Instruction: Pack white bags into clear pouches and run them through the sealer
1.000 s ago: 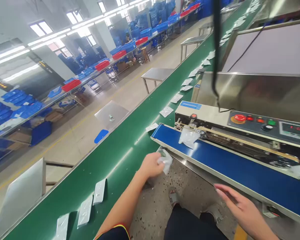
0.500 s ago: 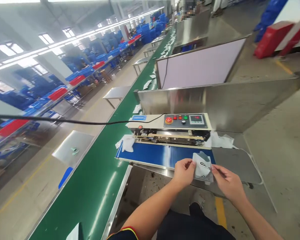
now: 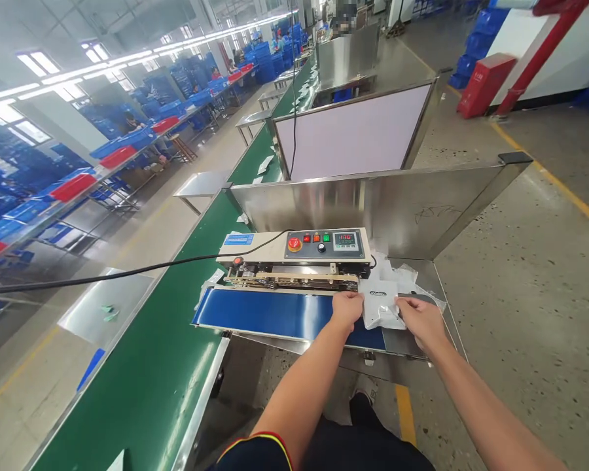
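Both of my hands hold a white plastic pouch flat at the right end of the sealer's blue belt. My left hand pinches its left edge, close to the sealing slot. My right hand grips its right edge. The sealing machine stands behind the belt, with a red button, small lamps and a temperature display on its top panel. More white pouches lie piled to the right of the machine.
A long green conveyor runs along the left, carrying scattered pouches further off. A black cable crosses it to the machine. Stainless steel partitions stand behind the sealer. Blue and red crates fill benches at far left. A person sits far back.
My hands carried the pouch forward and down from in front of the belt onto its right end by the sealing slot. A second ago my left hand took a pouch from the green conveyor.
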`<state>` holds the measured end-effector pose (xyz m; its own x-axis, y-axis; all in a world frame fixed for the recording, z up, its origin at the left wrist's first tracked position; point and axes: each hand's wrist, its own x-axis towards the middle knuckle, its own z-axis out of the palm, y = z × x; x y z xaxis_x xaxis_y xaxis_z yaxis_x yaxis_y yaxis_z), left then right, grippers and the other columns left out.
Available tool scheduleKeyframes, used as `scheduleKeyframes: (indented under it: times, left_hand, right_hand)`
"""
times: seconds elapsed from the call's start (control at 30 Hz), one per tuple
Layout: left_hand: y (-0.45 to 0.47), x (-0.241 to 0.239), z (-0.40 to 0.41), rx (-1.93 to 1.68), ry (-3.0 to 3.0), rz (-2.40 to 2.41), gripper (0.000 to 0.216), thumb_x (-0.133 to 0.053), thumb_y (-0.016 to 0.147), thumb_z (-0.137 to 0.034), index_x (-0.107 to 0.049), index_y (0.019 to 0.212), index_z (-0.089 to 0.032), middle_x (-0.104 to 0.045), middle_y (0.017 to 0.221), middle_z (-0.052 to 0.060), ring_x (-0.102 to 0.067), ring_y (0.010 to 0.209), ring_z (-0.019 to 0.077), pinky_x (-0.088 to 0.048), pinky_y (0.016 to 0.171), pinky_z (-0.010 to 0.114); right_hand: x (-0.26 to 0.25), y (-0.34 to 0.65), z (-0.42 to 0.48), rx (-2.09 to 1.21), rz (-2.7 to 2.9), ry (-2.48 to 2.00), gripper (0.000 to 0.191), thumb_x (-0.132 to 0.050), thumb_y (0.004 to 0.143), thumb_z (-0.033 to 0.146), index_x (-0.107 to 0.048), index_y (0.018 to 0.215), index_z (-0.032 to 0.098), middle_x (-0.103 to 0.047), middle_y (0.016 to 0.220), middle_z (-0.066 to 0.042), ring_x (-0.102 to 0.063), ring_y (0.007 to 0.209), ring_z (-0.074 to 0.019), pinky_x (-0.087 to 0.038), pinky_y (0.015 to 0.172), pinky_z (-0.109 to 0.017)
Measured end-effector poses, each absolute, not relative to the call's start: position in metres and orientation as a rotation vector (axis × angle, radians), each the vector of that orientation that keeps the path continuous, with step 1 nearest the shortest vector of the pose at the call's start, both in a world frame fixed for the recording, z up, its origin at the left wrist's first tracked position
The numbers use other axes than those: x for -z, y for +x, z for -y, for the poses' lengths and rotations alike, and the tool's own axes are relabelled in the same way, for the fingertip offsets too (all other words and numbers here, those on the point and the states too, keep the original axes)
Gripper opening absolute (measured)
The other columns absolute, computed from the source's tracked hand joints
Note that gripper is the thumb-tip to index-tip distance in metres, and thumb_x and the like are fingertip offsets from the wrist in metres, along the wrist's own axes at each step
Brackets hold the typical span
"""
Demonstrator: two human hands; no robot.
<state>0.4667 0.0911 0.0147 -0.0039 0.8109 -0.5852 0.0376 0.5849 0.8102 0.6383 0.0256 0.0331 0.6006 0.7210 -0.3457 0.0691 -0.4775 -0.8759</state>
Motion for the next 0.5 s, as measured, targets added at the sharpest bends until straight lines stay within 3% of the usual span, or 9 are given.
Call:
scheduleKeyframes:
  times: [0.2, 0.33, 0.4, 0.5]
  left_hand:
    - [0.426, -0.019, -0.084, -0.848, 0.771, -1.490, 0.031, -0.094, 0.079, -0.046, -0.086, 0.081, -0.016, -0.081, 0.081, 0.010, -0.075, 0.082, 0.0252, -0.063, 0.081, 0.037]
    - [0.386, -0.025, -0.069, -1.012, 0.643, -1.472, 0.029, -0.090, 0.084, -0.039, -0.087, 0.097, -0.014, -0.083, 0.089, 0.011, -0.076, 0.085, 0.0230, -0.061, 0.080, 0.033]
    - [0.353, -0.023, -0.051, -1.110, 0.550, -1.474, 0.035, -0.091, 0.084, -0.040, -0.085, 0.107, -0.013, -0.083, 0.095, 0.012, -0.078, 0.087, 0.0221, -0.060, 0.076, 0.029]
    - [0.287, -0.011, -0.011, -1.256, 0.446, -1.520, 0.044, -0.093, 0.083, -0.049, -0.082, 0.106, -0.012, -0.083, 0.099, 0.014, -0.078, 0.083, 0.0211, -0.058, 0.066, 0.027]
  right_hand:
    - [-0.035, 0.606, -0.038, -1.092, 0.715, -1.836, 0.029, -0.076, 0.070, 0.047, -0.083, 0.079, 0.020, -0.076, 0.066, -0.007, -0.074, 0.068, -0.0278, -0.060, 0.058, -0.033]
    - [-0.053, 0.590, -0.028, -1.243, 0.688, -1.777, 0.020, -0.080, 0.071, 0.044, -0.081, 0.079, 0.026, -0.083, 0.083, -0.012, -0.082, 0.083, -0.0328, -0.070, 0.073, -0.039]
    - [-0.058, 0.589, -0.008, -1.245, 0.685, -1.819, 0.024, -0.081, 0.072, 0.048, -0.082, 0.081, 0.026, -0.085, 0.092, -0.016, -0.084, 0.089, -0.0363, -0.072, 0.081, -0.042]
    - [-0.047, 0.596, 0.037, -1.181, 0.806, -1.947, 0.033, -0.078, 0.076, 0.064, -0.083, 0.082, 0.032, -0.085, 0.092, -0.017, -0.084, 0.090, -0.0418, -0.072, 0.087, -0.051]
